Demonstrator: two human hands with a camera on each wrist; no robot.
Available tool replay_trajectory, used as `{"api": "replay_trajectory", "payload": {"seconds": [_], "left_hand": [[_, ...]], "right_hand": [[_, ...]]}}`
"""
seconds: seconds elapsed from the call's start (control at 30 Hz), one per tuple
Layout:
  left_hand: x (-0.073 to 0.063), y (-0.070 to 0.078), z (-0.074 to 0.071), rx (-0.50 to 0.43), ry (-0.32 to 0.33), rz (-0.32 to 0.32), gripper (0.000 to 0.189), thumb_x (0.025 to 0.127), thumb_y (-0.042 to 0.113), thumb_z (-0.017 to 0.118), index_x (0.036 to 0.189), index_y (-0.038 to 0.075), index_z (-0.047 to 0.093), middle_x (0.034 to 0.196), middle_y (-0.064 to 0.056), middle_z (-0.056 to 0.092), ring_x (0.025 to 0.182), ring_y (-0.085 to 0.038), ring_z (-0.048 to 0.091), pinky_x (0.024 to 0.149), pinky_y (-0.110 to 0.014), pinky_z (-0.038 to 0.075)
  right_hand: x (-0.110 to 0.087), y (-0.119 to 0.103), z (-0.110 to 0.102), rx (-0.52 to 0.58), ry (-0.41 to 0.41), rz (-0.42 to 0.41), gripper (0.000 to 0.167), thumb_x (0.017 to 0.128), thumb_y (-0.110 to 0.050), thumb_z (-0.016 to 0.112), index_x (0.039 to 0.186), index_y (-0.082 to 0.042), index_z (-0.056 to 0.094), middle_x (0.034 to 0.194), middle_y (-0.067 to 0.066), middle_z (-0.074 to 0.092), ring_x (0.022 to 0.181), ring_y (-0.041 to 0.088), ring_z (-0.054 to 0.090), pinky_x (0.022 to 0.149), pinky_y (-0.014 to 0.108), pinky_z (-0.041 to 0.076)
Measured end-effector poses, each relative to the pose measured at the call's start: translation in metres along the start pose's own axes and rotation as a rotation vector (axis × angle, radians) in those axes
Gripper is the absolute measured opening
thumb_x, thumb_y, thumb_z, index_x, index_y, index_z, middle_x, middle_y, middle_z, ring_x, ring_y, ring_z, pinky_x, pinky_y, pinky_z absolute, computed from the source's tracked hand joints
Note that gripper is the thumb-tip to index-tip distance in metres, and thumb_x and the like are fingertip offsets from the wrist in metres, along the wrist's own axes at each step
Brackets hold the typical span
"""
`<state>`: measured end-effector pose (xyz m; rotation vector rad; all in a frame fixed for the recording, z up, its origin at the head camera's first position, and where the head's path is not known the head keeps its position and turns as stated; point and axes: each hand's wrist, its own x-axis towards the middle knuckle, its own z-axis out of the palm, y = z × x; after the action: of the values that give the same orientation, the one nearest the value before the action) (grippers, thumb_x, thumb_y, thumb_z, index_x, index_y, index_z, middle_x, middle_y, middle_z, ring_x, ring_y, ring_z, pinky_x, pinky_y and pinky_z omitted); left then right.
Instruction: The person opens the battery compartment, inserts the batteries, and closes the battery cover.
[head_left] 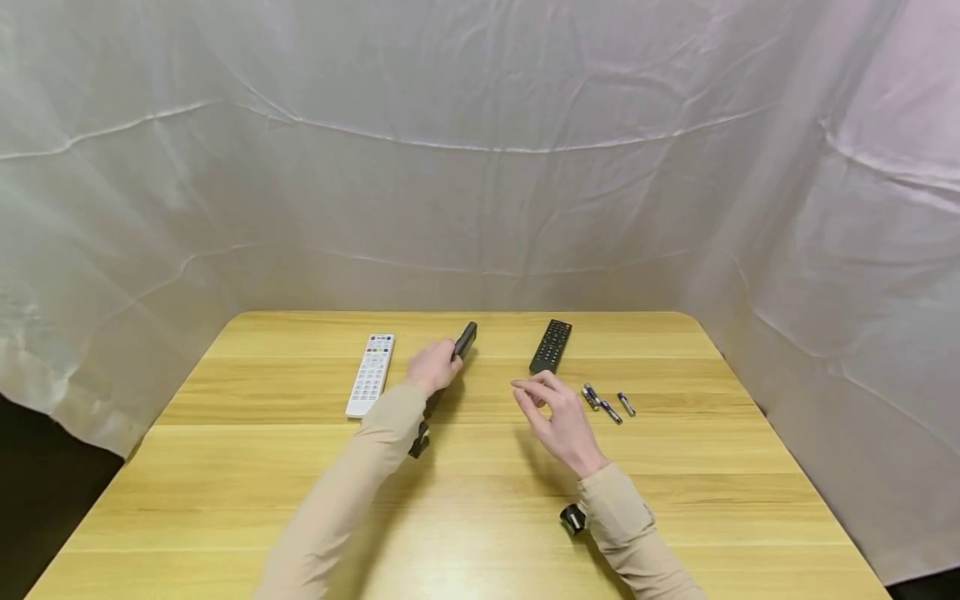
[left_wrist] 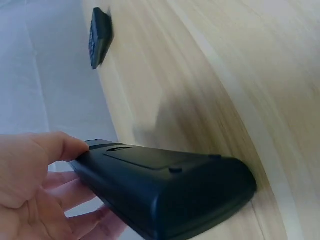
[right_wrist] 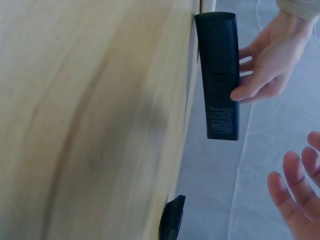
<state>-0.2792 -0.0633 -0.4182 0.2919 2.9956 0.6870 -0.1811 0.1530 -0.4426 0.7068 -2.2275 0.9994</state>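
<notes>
My left hand [head_left: 435,367] grips a black remote control [left_wrist: 165,175] by its edges, thumb on the back and fingers on the other face. The remote is tipped on its side above the table, and its back with the battery cover faces my right hand [head_left: 553,417]. In the right wrist view, small print shows on that back [right_wrist: 220,75]. My right hand hovers over the table with fingers loosely bent, holding nothing. It is just in front of a second black remote control [head_left: 551,346], which lies buttons up. Several small batteries [head_left: 611,410] lie to its right.
A white remote control [head_left: 371,375] lies buttons up to the left of my left forearm. The wooden table [head_left: 480,517] has rounded far corners, and pale cloth [head_left: 480,208] hangs behind it and along both sides.
</notes>
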Motion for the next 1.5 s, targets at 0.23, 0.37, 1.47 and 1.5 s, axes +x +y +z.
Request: {"api": "replay_trajectory", "payload": {"seconds": [0.23, 0.37, 1.47, 1.5], "left_hand": [[-0.002, -0.010, -0.007, -0.195, 0.031, -0.035, 0.025, 0.097, 0.018, 0.055, 0.114, 0.002, 0.065, 0.093, -0.014, 0.068, 0.075, -0.023, 0.062, 0.060, -0.029, 0.051], [-0.002, -0.014, -0.009, -0.301, 0.071, -0.029, 0.038, 0.096, 0.016, 0.055, 0.128, -0.004, 0.061, 0.114, -0.023, 0.072, 0.091, -0.031, 0.071, 0.076, -0.038, 0.063], [-0.028, -0.019, 0.016, -1.261, 0.019, -0.167, 0.044, 0.098, 0.003, 0.059, 0.139, -0.008, 0.049, 0.130, -0.035, 0.061, 0.106, -0.035, 0.073, 0.091, -0.039, 0.064], [-0.030, -0.018, 0.016, -1.266, 0.021, -0.160, 0.044, 0.098, 0.003, 0.058, 0.140, -0.008, 0.048, 0.130, -0.035, 0.061, 0.106, -0.035, 0.073, 0.091, -0.039, 0.064]], "right_hand": [[0.000, 0.000, -0.001, 0.003, -0.004, 0.014, 0.015, 0.093, -0.004, 0.069, 0.105, 0.000, 0.075, 0.093, 0.009, 0.070, 0.075, 0.015, 0.065, 0.063, 0.030, 0.061], [0.001, 0.000, -0.001, 0.006, -0.006, 0.019, 0.015, 0.093, -0.005, 0.069, 0.105, 0.001, 0.075, 0.093, 0.009, 0.070, 0.074, 0.016, 0.065, 0.063, 0.032, 0.061], [-0.004, 0.003, -0.002, -0.051, -0.122, 0.093, 0.026, 0.091, -0.007, 0.072, 0.115, 0.002, 0.072, 0.088, 0.009, 0.068, 0.073, 0.017, 0.065, 0.066, 0.029, 0.062], [-0.003, 0.003, -0.001, -0.055, -0.126, 0.094, 0.026, 0.091, -0.008, 0.072, 0.115, 0.002, 0.072, 0.088, 0.009, 0.068, 0.073, 0.017, 0.065, 0.067, 0.029, 0.062]]}}
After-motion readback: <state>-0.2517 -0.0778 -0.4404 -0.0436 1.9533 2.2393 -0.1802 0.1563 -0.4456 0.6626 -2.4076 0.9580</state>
